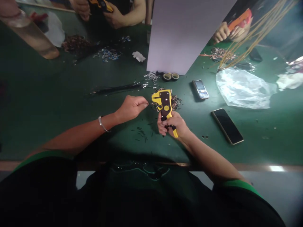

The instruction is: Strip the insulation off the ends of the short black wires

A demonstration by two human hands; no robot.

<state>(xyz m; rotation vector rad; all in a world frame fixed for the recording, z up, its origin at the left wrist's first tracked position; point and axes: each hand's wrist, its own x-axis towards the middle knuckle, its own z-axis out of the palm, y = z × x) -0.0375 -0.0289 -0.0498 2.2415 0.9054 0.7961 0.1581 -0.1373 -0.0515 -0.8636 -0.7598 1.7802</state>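
Observation:
My right hand (174, 124) is wrapped round the handles of a yellow and black wire stripper (165, 101), its jaws pointing up and to the left. To the left of those jaws, my left hand (133, 108) is pinched closed, thumb against fingers; whatever it may hold is too small to make out. Beneath the tool lies a pile of short dark and coppery wire pieces (176, 102). A bundle of thin black wires (118, 88) stretches across the table above my left hand. Small silvery terminals (151, 76) are heaped behind the stripper.
Two tape rolls (170, 76) sit against a pale upright panel (175, 37). A keypad phone (200, 89), a smartphone (227, 126) and a clear plastic bag (245, 88) lie at right. Dark scraps (141, 134) dot the green table (71, 126). Co-workers' hands (115, 15) hold tools across the table.

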